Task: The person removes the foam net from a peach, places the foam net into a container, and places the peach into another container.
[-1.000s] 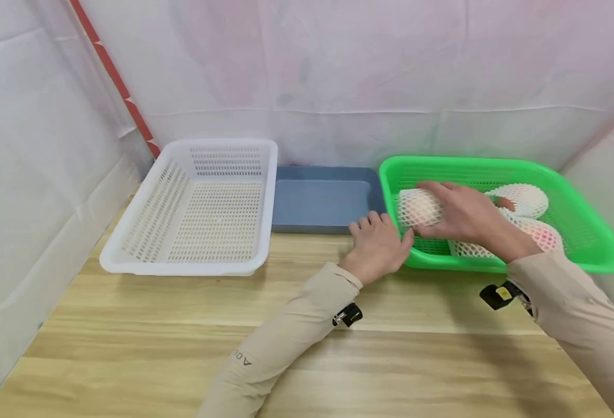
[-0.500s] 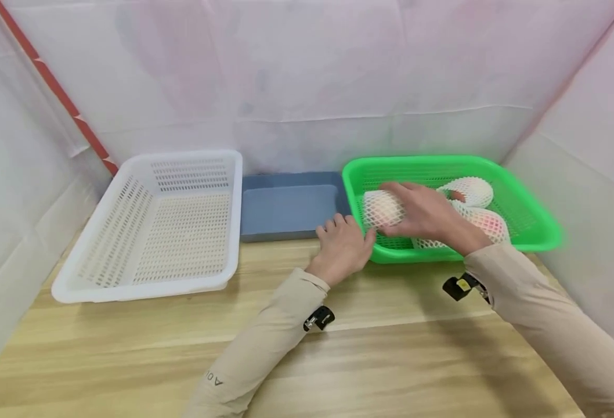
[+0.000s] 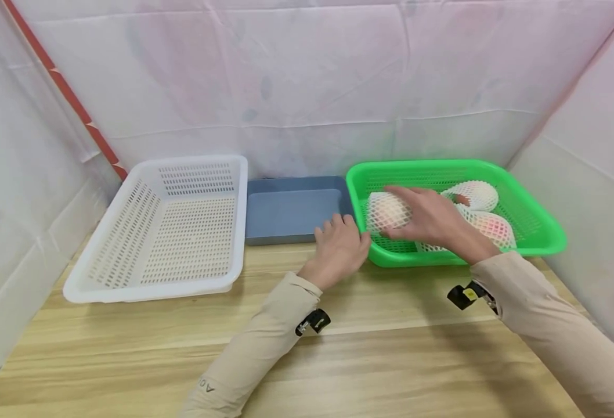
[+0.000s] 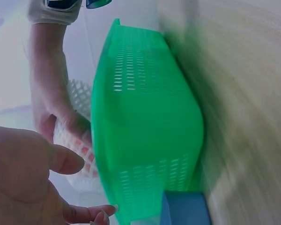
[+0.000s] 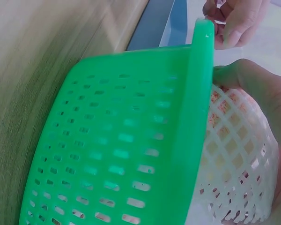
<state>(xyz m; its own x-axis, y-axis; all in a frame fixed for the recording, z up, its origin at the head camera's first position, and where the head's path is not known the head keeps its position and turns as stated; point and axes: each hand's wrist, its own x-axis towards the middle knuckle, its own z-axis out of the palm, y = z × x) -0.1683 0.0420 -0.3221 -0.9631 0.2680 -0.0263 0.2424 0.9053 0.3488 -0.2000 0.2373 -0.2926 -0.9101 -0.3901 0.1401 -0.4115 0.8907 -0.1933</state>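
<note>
My right hand (image 3: 434, 217) reaches into the green basket (image 3: 390, 259) and grips a pale pinkish round fruit in a white foam net (image 3: 387, 213) at the basket's left end. The right wrist view shows this netted fruit (image 5: 236, 150) just inside the rim, with my thumb and palm around it. Close by, my left hand (image 3: 340, 249) is at the basket's near left corner, its fingers relaxed and holding nothing. In the left wrist view the left hand (image 4: 23, 173) has its thumb apart and a fingertip close to the rim; contact is unclear.
Two more foam-netted fruits (image 3: 476, 195) lie farther right in the basket, partly behind my right hand. A blue-grey tray (image 3: 299, 212) sits between the green basket and a white slotted basket (image 3: 194, 238). White cloth walls (image 3: 312, 75) enclose the wooden table (image 3: 380, 360).
The head view has turned right, so the scene shifts left in the picture. My left hand draws back slightly from the basket's rim. My right hand keeps its grip on the netted fruit.
</note>
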